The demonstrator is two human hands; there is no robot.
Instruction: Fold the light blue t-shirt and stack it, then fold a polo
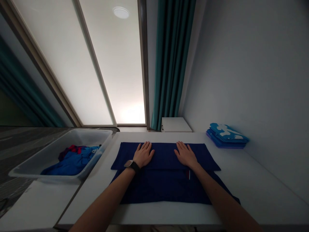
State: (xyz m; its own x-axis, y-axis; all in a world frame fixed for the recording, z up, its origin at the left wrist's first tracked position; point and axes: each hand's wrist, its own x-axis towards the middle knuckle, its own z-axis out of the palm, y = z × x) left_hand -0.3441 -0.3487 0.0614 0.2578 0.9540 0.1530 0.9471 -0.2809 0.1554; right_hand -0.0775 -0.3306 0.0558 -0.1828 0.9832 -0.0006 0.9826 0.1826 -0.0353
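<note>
While the left hand [143,154] and right hand [185,154] lay flat and open, gripping nothing, both rested on a folded navy garment [164,188] on a white table [253,180]. Left of the left hand sat a plastic tub [94,137] holding blue clothes [72,162]; right of the right hand lay a stack of folded blue cloth [227,137].
</note>
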